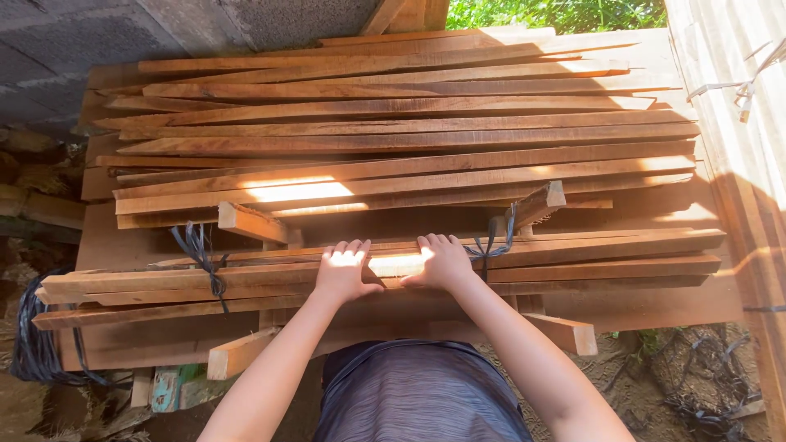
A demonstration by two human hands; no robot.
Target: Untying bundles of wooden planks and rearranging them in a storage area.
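Note:
A bundle of long thin wooden slats (589,258) lies crosswise in front of me, tied with dark strap at the left (203,260) and at the right (491,244). My left hand (344,272) and my right hand (443,262) both rest palm down on the middle of the bundle, fingers curled over its far edge, a short gap between them. Behind the bundle spreads a wide stack of loose slats (393,123), some lit by sun.
Short wooden blocks (250,223) (544,200) stick up between bundle and stack. The slats rest on a plank platform (655,307). A grey block wall (98,33) stands at the far left, coiled black strap (33,344) lies on the ground, and a pale board (737,123) runs along the right.

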